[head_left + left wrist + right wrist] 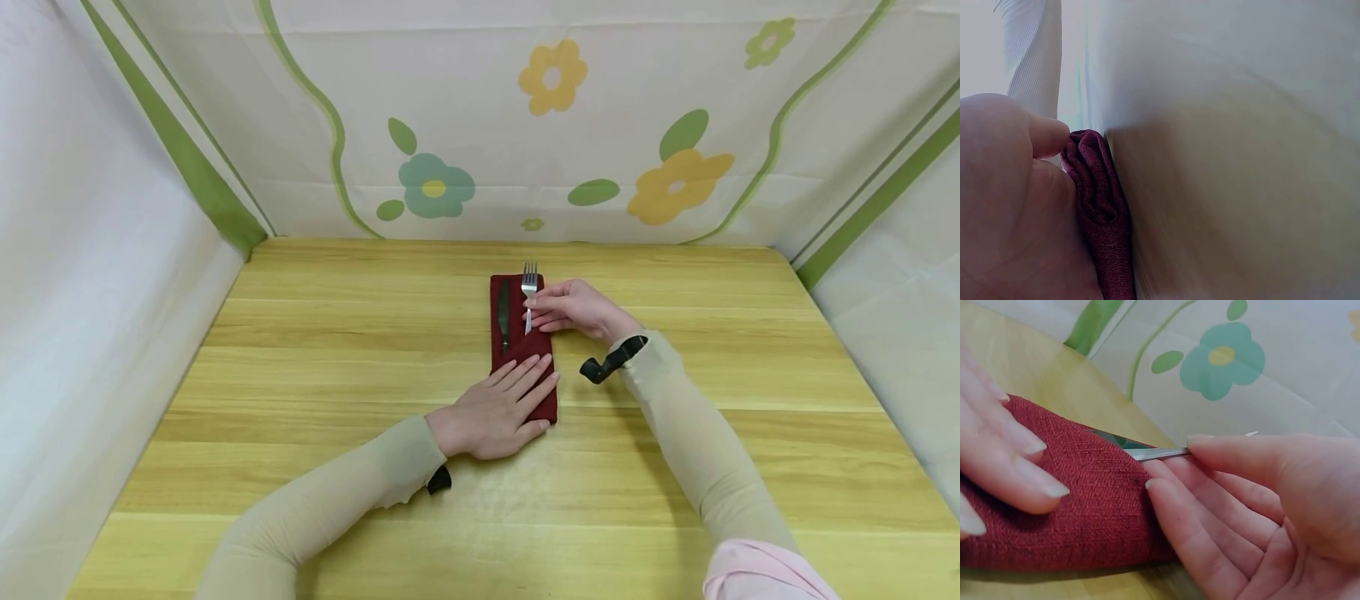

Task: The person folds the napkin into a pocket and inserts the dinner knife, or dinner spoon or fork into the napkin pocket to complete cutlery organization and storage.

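A dark red folded cloth napkin (543, 410) lies on the wooden table, its front part forming a pocket. My left hand (501, 410) rests flat on that front part with the fingers straight. Between thumb and fingers, my right hand (576, 310) pinches a silver fork (529, 277), tines pointing away from me; its lower handle goes under the napkin's fold. To the left of the fork, a dark-looking knife (504, 312) sits in the same pocket with its blade showing. In the left wrist view the napkin's rolled layers (1099, 181) show beside the palm.
The light wooden table (337, 358) stretches out on both sides of the napkin. White fabric with printed flowers (480, 125) stands behind the table's far edge, and plain white fabric hangs at the left and right. A black wrist camera (600, 367) sits by the right wrist.
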`<state>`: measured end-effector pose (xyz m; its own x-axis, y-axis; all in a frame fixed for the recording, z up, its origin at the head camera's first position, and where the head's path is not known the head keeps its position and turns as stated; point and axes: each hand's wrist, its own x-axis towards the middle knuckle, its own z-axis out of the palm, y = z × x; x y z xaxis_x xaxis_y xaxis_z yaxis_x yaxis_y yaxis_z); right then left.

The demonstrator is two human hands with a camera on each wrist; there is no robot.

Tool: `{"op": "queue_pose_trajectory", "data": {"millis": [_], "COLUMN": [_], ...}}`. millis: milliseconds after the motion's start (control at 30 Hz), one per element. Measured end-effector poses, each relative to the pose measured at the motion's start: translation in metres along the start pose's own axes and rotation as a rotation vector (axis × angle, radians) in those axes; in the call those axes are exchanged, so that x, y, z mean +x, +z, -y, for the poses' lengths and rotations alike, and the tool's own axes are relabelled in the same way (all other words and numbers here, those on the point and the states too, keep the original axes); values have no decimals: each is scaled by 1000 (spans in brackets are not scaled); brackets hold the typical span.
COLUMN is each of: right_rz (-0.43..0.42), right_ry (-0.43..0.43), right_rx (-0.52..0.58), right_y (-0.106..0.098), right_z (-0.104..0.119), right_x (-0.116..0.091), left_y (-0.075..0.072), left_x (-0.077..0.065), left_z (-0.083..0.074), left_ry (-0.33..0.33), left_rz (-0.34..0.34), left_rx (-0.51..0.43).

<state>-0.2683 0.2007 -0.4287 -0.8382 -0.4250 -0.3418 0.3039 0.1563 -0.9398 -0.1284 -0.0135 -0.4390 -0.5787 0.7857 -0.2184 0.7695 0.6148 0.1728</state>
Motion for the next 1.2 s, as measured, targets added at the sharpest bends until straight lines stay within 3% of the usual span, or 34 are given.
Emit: {"op": "queue_pose_trajectory", "data": {"millis": [200, 467, 667, 1200], "right_rz": [9, -58, -78, 29], "right_ry": [-3, -1, -13, 94], "right_rx": [13, 74, 44, -49], "right_y": [1, 5, 5, 2], "right_z": [-1, 0, 2, 6], "right_x": [-1, 2, 5, 1], "left_y": [-1, -2, -2, -4], "left_x": [-1, -1, -2, -1], "left_z": [0, -1, -2, -1], "left_ry": [-3, -5, -1, -6], "left_rz": [2, 4, -6, 18], "left_rx": [3, 2, 11, -8]}}
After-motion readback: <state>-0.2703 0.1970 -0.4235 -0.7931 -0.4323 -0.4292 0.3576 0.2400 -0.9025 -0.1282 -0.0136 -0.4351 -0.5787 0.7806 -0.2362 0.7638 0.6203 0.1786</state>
